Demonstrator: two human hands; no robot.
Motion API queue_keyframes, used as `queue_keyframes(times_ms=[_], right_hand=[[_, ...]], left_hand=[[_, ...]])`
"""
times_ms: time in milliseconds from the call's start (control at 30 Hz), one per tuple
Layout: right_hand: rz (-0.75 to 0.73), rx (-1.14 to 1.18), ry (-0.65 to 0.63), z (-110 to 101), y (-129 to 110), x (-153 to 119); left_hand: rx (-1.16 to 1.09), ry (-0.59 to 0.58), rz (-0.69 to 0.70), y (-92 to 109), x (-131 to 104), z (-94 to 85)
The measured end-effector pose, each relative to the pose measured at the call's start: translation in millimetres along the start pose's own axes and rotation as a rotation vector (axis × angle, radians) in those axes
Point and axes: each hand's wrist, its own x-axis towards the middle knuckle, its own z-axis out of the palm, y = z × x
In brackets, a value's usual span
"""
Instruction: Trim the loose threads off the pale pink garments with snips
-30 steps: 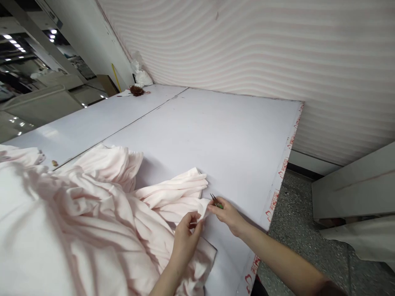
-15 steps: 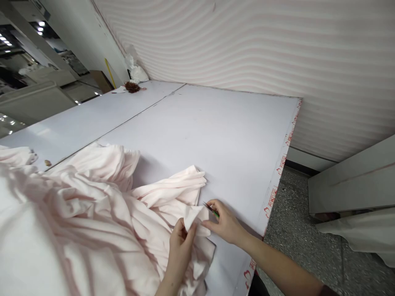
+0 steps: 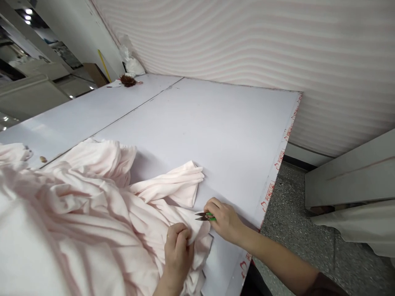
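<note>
Pale pink fabric (image 3: 92,209) lies heaped over the left and front of the table, with one folded end (image 3: 185,176) stretched to the right. My left hand (image 3: 179,250) is closed on the fabric near its right edge. Just to the right, my right hand (image 3: 224,220) has its fingers closed round small thread snips (image 3: 205,216) with green on the handles. The two dark blades are apart and point left, over the fabric and above my left hand.
The white table (image 3: 216,131) has a right edge with red print. A reddish-brown bundle (image 3: 128,80) and a white plastic bag (image 3: 133,65) sit at its far end. Striped material (image 3: 247,45) rises behind. Speckled floor (image 3: 290,222) shows at right.
The snips have turned so that both blades show, apart and pointing left. My left hand has rolled over, knuckles up, and the raised fabric corner has dropped. The view has shifted slightly.
</note>
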Motion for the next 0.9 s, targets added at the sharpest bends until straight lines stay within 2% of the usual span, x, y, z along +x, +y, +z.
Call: queue_keyframes(times_ms=[100,200,333,367,400,533,567,600,733,900], right_hand=[[0.032,0.078,-0.115,-13.9,-8.4,-2.0],[-0.012,0.152,-0.171,-25.7,-18.4,-6.3],[-0.013,0.088,-0.184,-23.3,-22.5,-6.7],[0.005,0.083,-0.18,-19.9,-21.7,-4.8],[0.019,0.079,-0.178,-16.0,-20.4,-2.3],[0.059,-0.009,-0.17,-6.3,-15.7,9.2],[0.061,-0.019,-0.172,-6.5,-15.3,11.1],[0.052,-0.017,-0.175,-7.6,-15.3,12.3],[-0.091,-0.017,-0.205,-14.6,-18.2,12.9],[-0.18,-0.124,-0.236,-14.0,-21.9,15.4]], left_hand=[[-0.024,0.032,0.0,4.0,-3.8,-2.8],[-0.021,0.039,0.0,3.2,-8.4,-5.5],[0.029,0.064,0.011,1.8,-12.7,-6.5],[-0.002,0.054,-0.035,3.1,-12.6,-6.0],[-0.063,0.043,-0.138,5.2,-11.8,-5.3],[-0.506,0.025,-0.898,17.1,-1.3,-2.9],[-0.598,0.034,-1.036,19.5,2.4,-3.0],[-0.673,0.041,-1.116,21.4,6.2,-3.3],[-0.776,0.051,-1.199,24.2,16.6,-5.6],[-0.709,-0.008,-1.177,22.3,19.6,-8.4]])
